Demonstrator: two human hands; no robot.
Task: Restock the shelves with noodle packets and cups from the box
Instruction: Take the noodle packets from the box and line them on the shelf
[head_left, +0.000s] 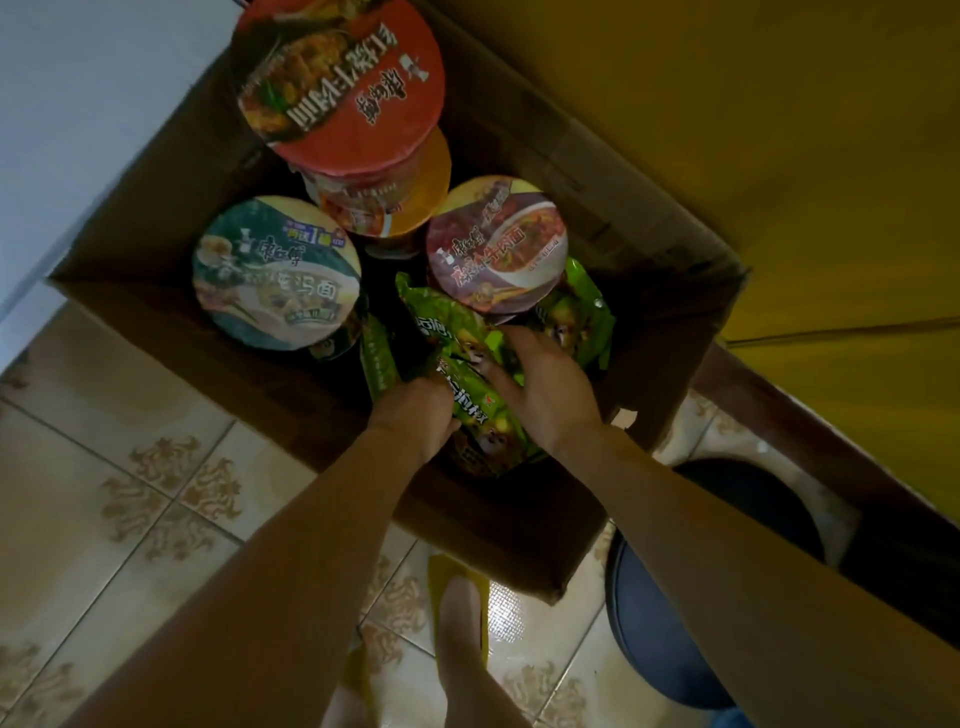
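**Forearms deep in the box, a green packet between my hands**

Forearms reach up from the bottom of the frame into the cardboard box (156, 322) at centre, which sits on the tiled floor. My left hand (413, 415) curls its fingers round the near edge of a green noodle packet (467, 384). My right hand (545, 397) grips the same packet, thumb on its face and fingers folded over the far side. The packet lies inside the box, lower centre, among other green packets. Its long axis runs from upper left to lower right, with the low end toward me. I judge the job far from done: a red-lidded cup (343, 88), a teal-lidded cup (278, 275) and a purple-lidded cup (496, 244) stand boxed, and no shelf shows.
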